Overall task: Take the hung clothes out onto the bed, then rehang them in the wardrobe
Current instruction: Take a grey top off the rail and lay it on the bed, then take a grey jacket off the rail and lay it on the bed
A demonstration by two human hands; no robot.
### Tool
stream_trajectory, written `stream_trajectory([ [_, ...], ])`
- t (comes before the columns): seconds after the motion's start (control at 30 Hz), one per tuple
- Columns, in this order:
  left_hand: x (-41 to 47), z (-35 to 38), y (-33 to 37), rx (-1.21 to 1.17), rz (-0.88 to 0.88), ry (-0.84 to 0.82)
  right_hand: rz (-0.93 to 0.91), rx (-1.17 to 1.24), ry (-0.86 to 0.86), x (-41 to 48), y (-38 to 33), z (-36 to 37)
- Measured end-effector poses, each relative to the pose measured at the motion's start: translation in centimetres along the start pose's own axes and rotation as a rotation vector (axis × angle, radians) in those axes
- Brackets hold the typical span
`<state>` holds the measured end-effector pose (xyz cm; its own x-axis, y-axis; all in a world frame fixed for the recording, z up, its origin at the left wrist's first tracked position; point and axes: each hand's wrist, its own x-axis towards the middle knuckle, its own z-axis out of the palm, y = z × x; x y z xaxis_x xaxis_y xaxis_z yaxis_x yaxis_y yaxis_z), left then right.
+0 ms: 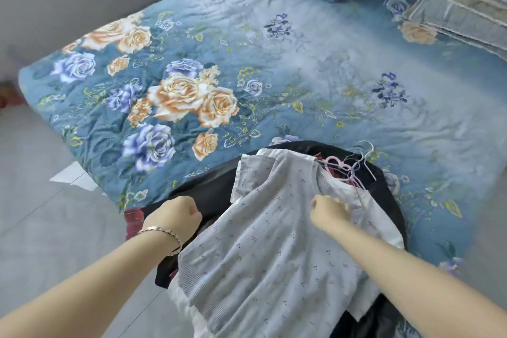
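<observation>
From my remote seat I see the heap of hangered clothes in the lower middle of the frame, on the near edge of the bed with its blue rose-printed quilt (274, 57). On top lies a pale blue-grey short-sleeved knit top (269, 241) with a tiny sprig print. Under it are a white garment (270, 155) and a glossy black garment (208, 186), with a sliver of dark red near the hooks.

The right hand (330, 211) has its fingers curled at the top's neckline and pinches the fabric just below the tangle of pink plastic and thin wire hangers (351, 164). The left hand (175, 212), with a rose-gold bracelet (160, 233) at the wrist, is balled up over the black garment at the heap's left edge. Its fingertips are hidden, so I cannot tell whether it has any cloth.

My worry is the hooks — they are nested together, so lifting the top by its collar could drag a neighbouring hanger along or pull the knit off its own. The grip is on fabric rather than on a hook, which makes a slipped shoulder more likely. The heap also overhangs the bed edge at the bottom of the frame — a careless tug toward me could send the black and white pieces sliding onto the grey tiled floor (41, 214). The glossy black cloth looks slick, which would help that slide.
</observation>
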<state>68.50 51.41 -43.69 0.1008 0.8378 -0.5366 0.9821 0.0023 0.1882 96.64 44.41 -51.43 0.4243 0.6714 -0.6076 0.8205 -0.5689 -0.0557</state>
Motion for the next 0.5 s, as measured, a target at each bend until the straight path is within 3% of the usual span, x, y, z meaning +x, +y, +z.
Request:
stream_trajectory([
  [0.1,-2.6,-2.3,-3.4,-0.077,-0.057,0.050,-0.229,-0.084,-0.184,-4.7,-7.3,-1.5],
  [0.2,-6.3,-4.8,-7.9,-0.087,-0.103,0.143,-0.439,-0.148,-0.257,-9.7,-14.9,-3.2],
  [0.5,-25.0,-11.7,-27.7,-0.140,-0.411,0.412,-1.002,-0.424,-0.085,-32.1,-35.7,-4.0],
])
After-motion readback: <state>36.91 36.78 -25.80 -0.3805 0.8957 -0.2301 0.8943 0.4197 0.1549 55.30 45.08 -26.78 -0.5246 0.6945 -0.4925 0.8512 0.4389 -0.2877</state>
